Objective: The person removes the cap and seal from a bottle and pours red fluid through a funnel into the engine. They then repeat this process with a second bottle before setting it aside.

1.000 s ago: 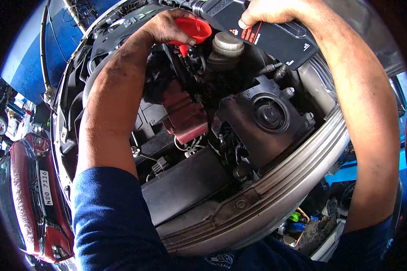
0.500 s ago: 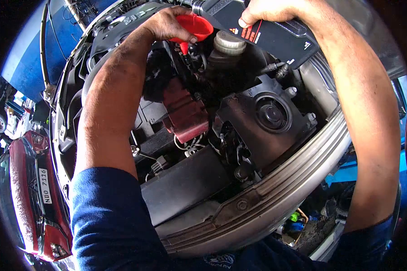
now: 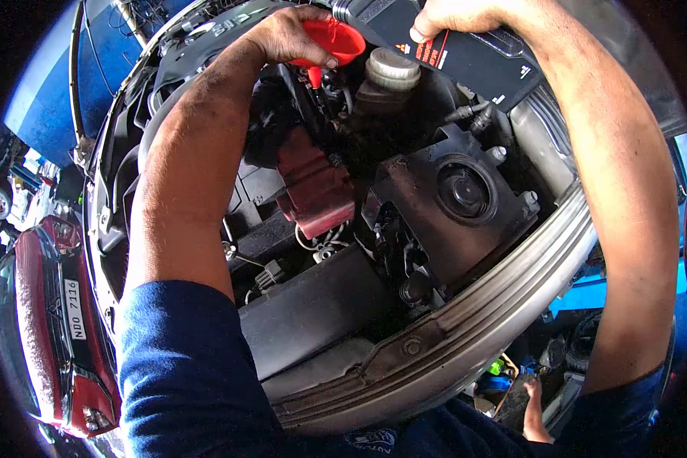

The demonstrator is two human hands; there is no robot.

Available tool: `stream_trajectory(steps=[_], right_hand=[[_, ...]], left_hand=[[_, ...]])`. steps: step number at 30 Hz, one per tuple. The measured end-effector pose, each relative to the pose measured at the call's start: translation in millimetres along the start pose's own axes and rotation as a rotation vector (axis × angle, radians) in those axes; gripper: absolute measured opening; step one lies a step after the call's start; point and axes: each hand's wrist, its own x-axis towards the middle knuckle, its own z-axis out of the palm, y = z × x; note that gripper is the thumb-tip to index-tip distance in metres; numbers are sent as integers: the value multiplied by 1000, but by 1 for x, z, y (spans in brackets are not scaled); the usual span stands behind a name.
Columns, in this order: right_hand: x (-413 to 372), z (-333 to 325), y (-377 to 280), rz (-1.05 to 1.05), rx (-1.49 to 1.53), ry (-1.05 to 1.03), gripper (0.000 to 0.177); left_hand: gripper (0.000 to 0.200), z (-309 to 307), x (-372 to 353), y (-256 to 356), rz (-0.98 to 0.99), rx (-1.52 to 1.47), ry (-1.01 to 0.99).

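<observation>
My left hand [image 3: 294,38] is closed round the rim of a red funnel [image 3: 336,44], whose spout points down into the engine bay. Tilted beside it, a black bottle [image 3: 466,65] with red and white print has its neck at the funnel's top edge. My right hand [image 3: 454,19] grips this bottle from above, thumb on its near face. A thin reddish stream seems to run into the funnel. Just below and right of the funnel is a reservoir with a whitish cap [image 3: 393,70].
A red battery cover [image 3: 315,187], a black box [image 3: 313,309] and a dark cover with a round recess [image 3: 454,198] fill the engine bay. The silver fender [image 3: 466,328] curves in front. A red car [image 3: 42,328] stands left. Another person's arm [image 3: 536,412] shows at the lower right.
The view has shifted slightly, so the engine parts and the bottle sit a little further right. Another person's arm has appeared at the lower right. Both my hands keep their holds.
</observation>
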Motion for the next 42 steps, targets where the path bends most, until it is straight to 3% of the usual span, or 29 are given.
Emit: stream_trajectory(steps=[7,12,22,28,31,33,40,42], right_hand=[[3,-1,0,-14,-31,1,59],[1,-3,3,-37,-39,-6,60],[2,-2,-1,3,-52,-3,60],[1,-4,-2,9,-61,-6,59],[0,-5,-2,8,-61,4,60],[0,-6,-3,12,-70,-7,59],[1,-5,-2,-5,-105,2,59],[1,-5,-2,-3,-113,3,60]], left_hand=[[51,-1,5,-5,7,-15,-83],[56,-1,4,-7,25,78,48],[61,-3,8,-12,45,117,44],[56,-2,4,-10,33,-24,2],[50,-2,3,-5,-31,-116,-69],[43,-2,7,-2,-33,-131,-217],[44,-1,1,-2,54,-30,-63],[48,0,3,-4,-28,-94,-73]])
